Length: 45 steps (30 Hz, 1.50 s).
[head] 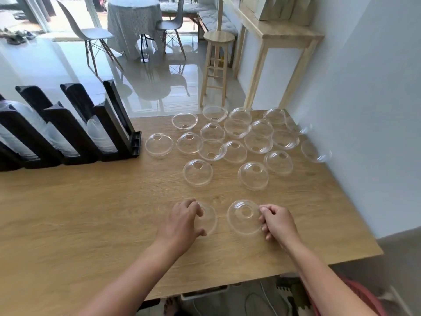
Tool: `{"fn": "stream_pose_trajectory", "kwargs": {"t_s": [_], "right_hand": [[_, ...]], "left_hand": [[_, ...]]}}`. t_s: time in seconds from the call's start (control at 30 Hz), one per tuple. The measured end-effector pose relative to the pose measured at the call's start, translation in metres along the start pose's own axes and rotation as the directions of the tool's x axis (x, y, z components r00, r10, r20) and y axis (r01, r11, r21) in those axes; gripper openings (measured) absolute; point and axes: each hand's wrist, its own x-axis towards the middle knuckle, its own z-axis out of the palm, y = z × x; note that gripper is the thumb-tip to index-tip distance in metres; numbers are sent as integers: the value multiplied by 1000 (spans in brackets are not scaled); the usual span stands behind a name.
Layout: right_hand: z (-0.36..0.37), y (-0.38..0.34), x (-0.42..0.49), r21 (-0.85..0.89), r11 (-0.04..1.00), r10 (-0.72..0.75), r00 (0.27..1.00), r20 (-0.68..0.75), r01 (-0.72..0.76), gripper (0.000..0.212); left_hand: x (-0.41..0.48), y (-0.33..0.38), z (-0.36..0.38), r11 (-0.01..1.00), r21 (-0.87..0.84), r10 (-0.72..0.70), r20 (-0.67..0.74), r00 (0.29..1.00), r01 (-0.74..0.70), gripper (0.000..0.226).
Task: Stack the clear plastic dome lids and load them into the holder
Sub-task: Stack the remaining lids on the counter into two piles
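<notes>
Several clear plastic dome lids (234,142) lie scattered over the far right half of the wooden table (91,213), some dome up, some rim up. My left hand (182,220) curls over one clear lid (210,218) near the front and grips it from the left. My right hand (276,221) pinches the right rim of another clear lid (243,216) beside it. The two lids sit apart on the table. The black slotted holder (68,133) stands at the far left, with stacks of lids (100,137) in its slots.
A white wall (364,110) runs along the table's right edge, and two lids lean near it. Beyond the table's far edge are a wooden stool (216,65), a wooden console, chairs and a covered round table. Bare wood lies between the holder and my hands.
</notes>
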Motion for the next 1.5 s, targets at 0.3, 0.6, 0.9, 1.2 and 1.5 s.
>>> {"fn": "stream_pose_trajectory", "kwargs": {"t_s": [0.3,0.6,0.9,1.2,1.5], "right_hand": [[-11,-21,18,-218,951,-251,958,-141,218,19],[18,-52,64,-716,645,-392,920,-13,265,55],[13,-62,61,-667,687,-352,935,44,290,28],[-32,-80,-17,-528,748,-215,900,380,401,33],[9,-32,-31,-630,619,-358,882,306,469,42]], "left_hand": [[54,6,-46,995,88,-30,-198,980,48,45],[103,-7,-28,988,109,-101,-82,991,110,49],[99,-7,-38,987,59,-146,-13,989,147,28],[43,29,-97,997,42,-68,191,979,61,31],[10,25,-39,989,147,11,154,988,-34,33]]}}
